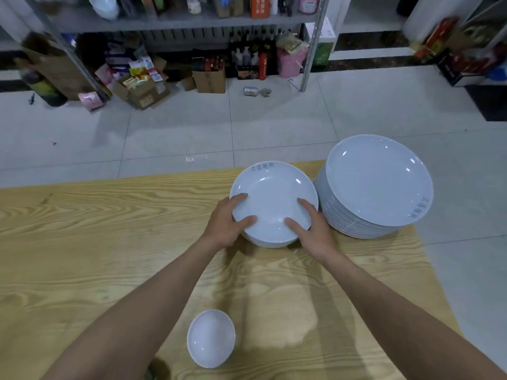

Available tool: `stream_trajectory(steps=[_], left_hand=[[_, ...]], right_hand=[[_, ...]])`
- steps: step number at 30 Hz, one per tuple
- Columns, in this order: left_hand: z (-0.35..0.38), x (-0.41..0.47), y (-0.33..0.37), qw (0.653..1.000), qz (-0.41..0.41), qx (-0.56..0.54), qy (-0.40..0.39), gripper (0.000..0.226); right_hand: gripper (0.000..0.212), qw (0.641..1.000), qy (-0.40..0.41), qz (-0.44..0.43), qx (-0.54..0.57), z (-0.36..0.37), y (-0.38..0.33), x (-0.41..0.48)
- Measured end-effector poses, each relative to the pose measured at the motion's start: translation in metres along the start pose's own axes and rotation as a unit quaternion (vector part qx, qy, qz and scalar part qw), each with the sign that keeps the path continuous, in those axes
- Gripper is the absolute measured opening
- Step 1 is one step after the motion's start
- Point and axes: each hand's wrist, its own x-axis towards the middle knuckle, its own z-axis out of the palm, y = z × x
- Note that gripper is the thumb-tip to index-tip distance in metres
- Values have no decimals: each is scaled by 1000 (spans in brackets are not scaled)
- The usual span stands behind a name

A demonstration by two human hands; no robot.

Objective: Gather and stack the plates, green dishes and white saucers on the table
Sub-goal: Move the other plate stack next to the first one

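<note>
- The white saucer [211, 338] sits alone at 6 o'clock on the counter [82, 242], well apart from both stacks; it can wait.
- The left grip [227, 223] is clamped on the short stack of white plates [271, 198] at its 8 o'clock rim, thumb on top.
- That stack is at 12 o'clock; I cannot tell whether it rests or is lifted. Keep it level so nothing slides.
- The right grip [312, 229] is clamped on the 4 o'clock rim, just beside the tall stack of larger plates [378, 179] at 2 o'clock. Avoid nudging that pile.
</note>
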Motion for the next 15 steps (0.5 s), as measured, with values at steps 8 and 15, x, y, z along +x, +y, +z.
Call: stream_trajectory(steps=[8, 15], left_hand=[[-29, -52, 16, 970, 64, 226, 59, 63], [-65, -130, 20, 926, 115, 352, 71, 68]], right_hand=[[78, 993, 47, 1, -104, 9, -24, -54], [78, 962, 67, -84, -251, 35, -58, -142]])
